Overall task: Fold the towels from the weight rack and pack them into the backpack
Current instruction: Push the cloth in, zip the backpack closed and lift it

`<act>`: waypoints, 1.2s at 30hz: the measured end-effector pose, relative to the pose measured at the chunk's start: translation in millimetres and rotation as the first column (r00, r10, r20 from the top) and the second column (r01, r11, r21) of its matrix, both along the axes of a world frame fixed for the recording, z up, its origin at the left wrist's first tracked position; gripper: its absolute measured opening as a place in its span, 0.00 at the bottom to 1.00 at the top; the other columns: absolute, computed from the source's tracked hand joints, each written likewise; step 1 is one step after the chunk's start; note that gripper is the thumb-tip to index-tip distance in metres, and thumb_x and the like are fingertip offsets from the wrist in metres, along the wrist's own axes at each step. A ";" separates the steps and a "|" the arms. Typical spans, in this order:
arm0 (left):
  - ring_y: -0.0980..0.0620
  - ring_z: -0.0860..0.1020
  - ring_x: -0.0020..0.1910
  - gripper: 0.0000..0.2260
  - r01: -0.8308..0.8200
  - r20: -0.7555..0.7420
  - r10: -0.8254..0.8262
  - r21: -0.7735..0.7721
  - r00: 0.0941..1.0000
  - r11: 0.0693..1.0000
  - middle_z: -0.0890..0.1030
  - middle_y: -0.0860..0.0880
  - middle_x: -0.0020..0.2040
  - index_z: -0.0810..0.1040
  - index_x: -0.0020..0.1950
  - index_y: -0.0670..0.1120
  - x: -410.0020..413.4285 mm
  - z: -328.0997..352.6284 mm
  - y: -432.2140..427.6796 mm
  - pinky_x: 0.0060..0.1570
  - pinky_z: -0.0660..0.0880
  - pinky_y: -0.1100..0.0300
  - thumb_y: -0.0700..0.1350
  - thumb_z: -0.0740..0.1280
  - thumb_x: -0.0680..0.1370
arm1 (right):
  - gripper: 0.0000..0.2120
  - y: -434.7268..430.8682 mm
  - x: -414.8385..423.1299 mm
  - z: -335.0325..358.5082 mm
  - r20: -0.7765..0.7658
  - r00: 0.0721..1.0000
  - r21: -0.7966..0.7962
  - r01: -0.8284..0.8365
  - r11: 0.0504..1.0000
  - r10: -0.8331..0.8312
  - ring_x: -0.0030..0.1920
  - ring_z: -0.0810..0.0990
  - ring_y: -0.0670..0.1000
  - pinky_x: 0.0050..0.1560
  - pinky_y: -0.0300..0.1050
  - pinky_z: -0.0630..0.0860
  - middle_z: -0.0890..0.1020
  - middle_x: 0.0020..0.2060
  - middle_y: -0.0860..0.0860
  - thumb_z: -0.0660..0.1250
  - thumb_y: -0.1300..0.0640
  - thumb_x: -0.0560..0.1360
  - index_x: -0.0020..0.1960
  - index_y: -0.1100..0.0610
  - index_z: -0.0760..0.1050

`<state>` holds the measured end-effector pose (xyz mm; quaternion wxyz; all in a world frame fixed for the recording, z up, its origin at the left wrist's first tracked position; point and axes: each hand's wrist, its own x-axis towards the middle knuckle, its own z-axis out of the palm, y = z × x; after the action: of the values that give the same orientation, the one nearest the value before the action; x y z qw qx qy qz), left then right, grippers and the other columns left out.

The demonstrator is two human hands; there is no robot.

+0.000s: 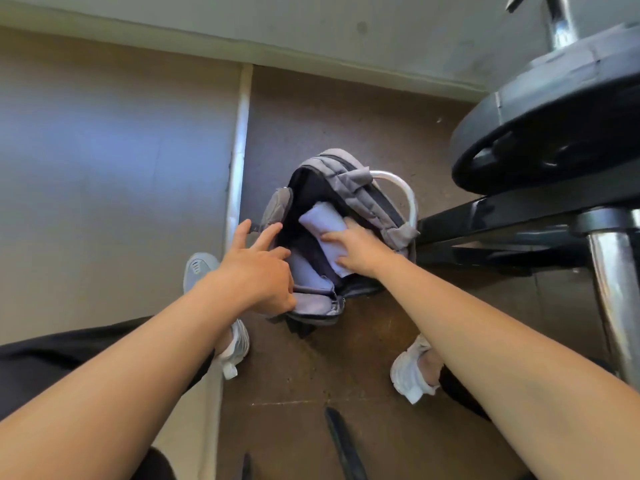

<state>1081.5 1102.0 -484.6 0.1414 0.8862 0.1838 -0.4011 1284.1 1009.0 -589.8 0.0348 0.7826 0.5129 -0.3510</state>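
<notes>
one towel (320,232) slants lengthwise into open backpack (346,174)

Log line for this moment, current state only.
stage: packing | right hand: grips folded towel, partly inside backpack | left hand: fingers spread at backpack mouth | backpack: open, beside rack

Backpack (356,188) matt grey cloth; towel (325,225) soft cloth; bar (616,296) glossy metal.

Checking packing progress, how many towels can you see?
2. A folded towel is gripped by the right hand at the backpack opening; a second towel lies inside near the left hand. More may be hidden.
</notes>
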 end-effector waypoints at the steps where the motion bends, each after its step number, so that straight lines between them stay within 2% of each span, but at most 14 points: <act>1: 0.46 0.34 0.82 0.20 -0.007 0.009 0.007 -0.006 1.000 1.000 0.55 0.54 0.84 0.78 0.68 0.63 0.8 0.4 -0.2 0.73 0.30 0.32 0.58 0.54 0.82 | 0.29 -3.4 4.7 -8.2 0.012 1.000 -0.044 0.010 0.999 -0.009 0.65 0.72 0.66 0.67 0.53 0.70 0.64 0.70 0.58 0.70 0.60 0.75 0.73 0.42 0.71; 6: 0.45 0.34 0.82 0.21 -0.015 0.025 0.015 -0.011 1.000 1.000 0.56 0.53 0.83 0.78 0.69 0.61 8.4 -0.3 2.0 0.73 0.30 0.32 0.58 0.53 0.82 | 0.30 -10.2 2.5 -46.7 0.001 0.999 -0.155 0.038 0.987 -0.038 0.65 0.71 0.66 0.66 0.55 0.71 0.64 0.68 0.57 0.71 0.57 0.75 0.74 0.39 0.69; 11: 0.45 0.35 0.82 0.20 -0.025 0.057 0.026 -0.011 0.998 1.000 0.56 0.52 0.83 0.78 0.69 0.59 11.7 0.7 4.5 0.74 0.31 0.33 0.58 0.53 0.82 | 0.30 2.8 -10.9 -64.4 0.061 0.997 -0.286 -0.018 0.958 0.037 0.65 0.72 0.67 0.63 0.59 0.75 0.64 0.70 0.59 0.66 0.59 0.78 0.76 0.40 0.64; 13: 0.46 0.35 0.82 0.19 -0.043 0.092 0.044 -0.020 0.995 0.999 0.57 0.52 0.83 0.79 0.67 0.60 14.5 3.0 6.1 0.74 0.32 0.34 0.57 0.54 0.82 | 0.25 7.2 -16.0 -66.0 0.077 0.995 -0.328 -0.040 0.944 0.069 0.66 0.72 0.67 0.63 0.61 0.74 0.66 0.71 0.59 0.61 0.54 0.81 0.77 0.43 0.63; 15: 0.46 0.36 0.83 0.19 -0.053 0.109 0.055 -0.027 0.993 0.998 0.57 0.52 0.83 0.80 0.66 0.60 16.4 4.8 7.2 0.75 0.33 0.35 0.57 0.54 0.82 | 0.26 10.2 -16.0 -66.4 0.099 0.991 -0.357 -0.048 0.933 0.089 0.67 0.72 0.66 0.65 0.60 0.73 0.67 0.72 0.60 0.59 0.49 0.82 0.79 0.47 0.60; 18: 0.46 0.36 0.83 0.18 -0.044 0.110 0.047 -0.032 0.993 0.999 0.57 0.52 0.83 0.81 0.65 0.58 16.1 5.3 4.0 0.76 0.34 0.36 0.58 0.55 0.82 | 0.37 12.7 -14.1 -56.4 0.029 0.998 -0.458 -0.036 0.888 0.055 0.69 0.69 0.68 0.64 0.58 0.72 0.55 0.77 0.59 0.66 0.53 0.79 0.81 0.40 0.50; 21: 0.46 0.36 0.83 0.19 -0.025 0.094 0.027 -0.026 0.995 0.999 0.57 0.52 0.83 0.79 0.67 0.59 14.8 7.3 3.1 0.77 0.35 0.36 0.60 0.55 0.82 | 0.42 5.2 -16.6 -39.7 -0.030 0.999 -0.361 -0.044 0.931 0.036 0.74 0.62 0.71 0.69 0.60 0.69 0.40 0.81 0.60 0.70 0.45 0.77 0.80 0.36 0.45; 23: 0.46 0.36 0.83 0.20 -0.010 0.089 0.012 -0.017 0.996 1.000 0.56 0.52 0.84 0.78 0.68 0.60 13.6 9.6 2.7 0.77 0.36 0.35 0.61 0.54 0.83 | 0.42 -1.7 -22.0 -28.6 -0.041 0.997 -0.217 0.051 0.975 -0.061 0.77 0.52 0.72 0.72 0.65 0.64 0.33 0.80 0.55 0.70 0.40 0.76 0.79 0.33 0.46; 25: 0.46 0.36 0.83 0.20 -0.001 0.078 0.002 -0.005 0.997 1.000 0.56 0.52 0.84 0.77 0.70 0.60 12.3 12.3 1.9 0.76 0.36 0.35 0.62 0.53 0.83 | 0.43 -4.5 -31.6 -19.8 0.012 0.998 -0.090 0.061 0.994 -0.060 0.78 0.45 0.70 0.71 0.71 0.60 0.31 0.80 0.49 0.69 0.36 0.74 0.79 0.32 0.46; 27: 0.45 0.35 0.82 0.20 0.016 0.039 -0.016 0.003 0.999 1.000 0.55 0.51 0.84 0.75 0.72 0.61 11.0 15.4 1.5 0.76 0.35 0.34 0.62 0.53 0.84 | 0.42 -0.7 -41.6 -22.2 0.046 0.998 -0.044 -0.042 0.998 0.044 0.78 0.38 0.69 0.71 0.77 0.52 0.31 0.79 0.45 0.67 0.32 0.73 0.79 0.32 0.47; 30: 0.43 0.34 0.82 0.22 0.066 -0.076 -0.065 0.002 0.995 0.998 0.56 0.50 0.83 0.72 0.75 0.61 8.8 18.6 0.3 0.75 0.35 0.33 0.61 0.51 0.84 | 0.38 10.2 -56.7 -41.0 0.059 0.962 -0.193 -0.252 0.948 0.267 0.76 0.28 0.70 0.68 0.83 0.44 0.35 0.80 0.42 0.62 0.31 0.75 0.79 0.33 0.48; 32: 0.42 0.34 0.82 0.22 0.095 -0.142 -0.094 0.001 0.985 0.996 0.58 0.50 0.83 0.70 0.77 0.59 7.7 19.3 -0.5 0.75 0.36 0.32 0.60 0.50 0.84 | 0.34 14.9 -63.2 -51.1 0.097 0.927 -0.334 -0.313 0.889 0.362 0.74 0.27 0.73 0.68 0.83 0.44 0.32 0.79 0.44 0.59 0.37 0.80 0.80 0.35 0.44; 34: 0.43 0.34 0.82 0.22 0.100 -0.153 -0.100 -0.006 0.983 0.995 0.60 0.51 0.82 0.70 0.77 0.59 7.9 19.5 0.4 0.76 0.37 0.33 0.59 0.50 0.85 | 0.31 19.2 -65.6 -57.3 0.123 0.934 -0.417 -0.258 0.872 0.336 0.73 0.29 0.76 0.71 0.80 0.46 0.27 0.77 0.50 0.54 0.45 0.83 0.80 0.36 0.42; 36: 0.44 0.35 0.82 0.22 0.093 -0.129 -0.094 -0.010 0.987 0.996 0.61 0.51 0.81 0.70 0.76 0.59 8.6 19.3 2.5 0.77 0.42 0.34 0.60 0.50 0.85 | 0.26 25.8 -64.6 -63.3 0.117 0.970 -0.432 -0.145 0.890 0.215 0.75 0.34 0.76 0.73 0.75 0.46 0.29 0.78 0.55 0.50 0.44 0.85 0.81 0.37 0.46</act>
<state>1090.1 1104.6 -465.3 0.1120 0.8657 0.1499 -0.4642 1219.5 1034.8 -653.2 0.2764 0.7314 0.4912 -0.3839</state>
